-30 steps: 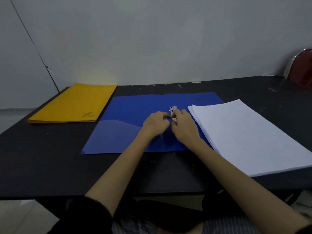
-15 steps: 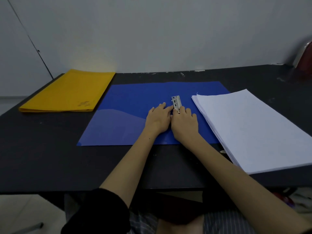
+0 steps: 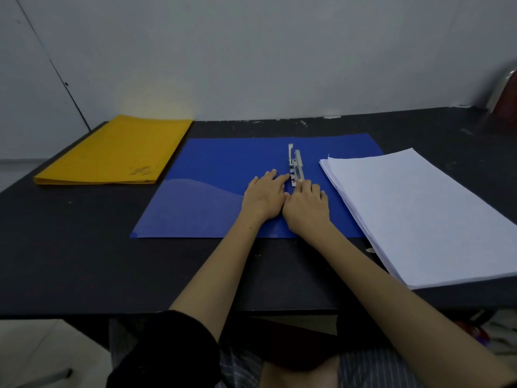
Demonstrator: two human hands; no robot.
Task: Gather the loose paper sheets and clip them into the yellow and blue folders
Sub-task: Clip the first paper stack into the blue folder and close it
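Both forearms reach forward over the near edge of the dark surface [image 3: 70, 261] and meet on the open blue folder [image 3: 223, 163], which lies flat in the middle. The left hand [image 3: 264, 196] lies palm down with its fingers stretched out and relaxed, the fingertips touching the near end of the metal clip [image 3: 296, 166] from the left; its grip is released, grasping nothing. The right hand [image 3: 306, 204] lies just beside it, thumb sides touching, its fingers bent slightly and pressing down on the near end of the clip; whether they pinch it I cannot tell. The far part of the clip stands lifted off the folder.

The stack of white paper sheets [image 3: 419, 214] rests on the right, overlapping the blue folder's right edge. The yellow folder [image 3: 117, 152] lies closed at the far left, well apart from the hands, with a faint dark mark near its front edge, too blurred to read.
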